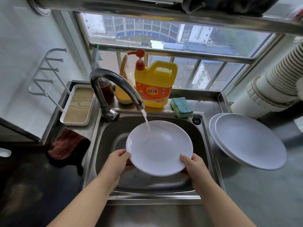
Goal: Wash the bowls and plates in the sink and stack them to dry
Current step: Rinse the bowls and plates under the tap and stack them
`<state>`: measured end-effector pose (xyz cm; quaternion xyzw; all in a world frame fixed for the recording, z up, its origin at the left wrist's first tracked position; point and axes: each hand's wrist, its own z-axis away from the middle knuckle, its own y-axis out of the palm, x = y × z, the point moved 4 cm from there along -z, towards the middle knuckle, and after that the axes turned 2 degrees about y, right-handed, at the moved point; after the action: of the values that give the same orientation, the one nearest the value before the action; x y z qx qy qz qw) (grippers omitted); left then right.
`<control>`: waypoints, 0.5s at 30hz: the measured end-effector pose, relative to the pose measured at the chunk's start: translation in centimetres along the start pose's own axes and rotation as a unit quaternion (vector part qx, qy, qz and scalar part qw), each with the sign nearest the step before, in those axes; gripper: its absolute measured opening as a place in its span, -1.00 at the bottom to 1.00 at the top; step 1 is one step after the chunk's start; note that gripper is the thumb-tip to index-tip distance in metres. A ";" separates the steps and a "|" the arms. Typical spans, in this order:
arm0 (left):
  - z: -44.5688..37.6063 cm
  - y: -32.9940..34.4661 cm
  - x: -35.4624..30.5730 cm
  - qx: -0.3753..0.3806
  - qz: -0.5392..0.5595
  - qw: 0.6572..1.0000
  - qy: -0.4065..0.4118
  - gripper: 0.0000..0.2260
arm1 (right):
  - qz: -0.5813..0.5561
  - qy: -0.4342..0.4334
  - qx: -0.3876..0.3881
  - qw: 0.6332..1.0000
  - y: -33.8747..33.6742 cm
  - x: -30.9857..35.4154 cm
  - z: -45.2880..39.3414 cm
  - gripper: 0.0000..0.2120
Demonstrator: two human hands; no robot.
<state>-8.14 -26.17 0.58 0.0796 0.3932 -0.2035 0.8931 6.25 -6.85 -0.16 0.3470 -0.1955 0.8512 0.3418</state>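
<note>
Plate (pixel 159 148) gripped at its near rim by left hand (pixel 118 159) and right hand (pixel 193 164), tilted over sink (pixel 203 128) so tap stream (pixel 146 118) sheets off; two rinsed plates (pixel 249 140) stacked right.

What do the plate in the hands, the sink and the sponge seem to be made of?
Plate: white, smooth and glossy with soft highlights; probably melamine or glazed ceramic, the look leaves it open.
Sink: brushed stainless steel, grey with dull reflections.
Sponge: green foam under a rough blue scouring layer, matte.
</note>
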 end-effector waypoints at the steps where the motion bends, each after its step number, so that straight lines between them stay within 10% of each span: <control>1: -0.1 0.4 0.1 0.014 0.007 1.000 -0.008 -0.85 | 0.000 -0.013 -0.012 1.000 -0.2 0.1 0.2 -0.91; 15: -0.3 4.3 2.8 0.067 0.127 0.989 -0.043 -0.74 | -0.119 -0.081 -0.071 0.987 2.8 -1.1 2.7 -0.80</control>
<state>-4.84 -23.01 -1.74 0.1798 0.3265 -0.1173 0.9205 6.05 -10.74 0.62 0.4107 -0.2393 0.7575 0.4475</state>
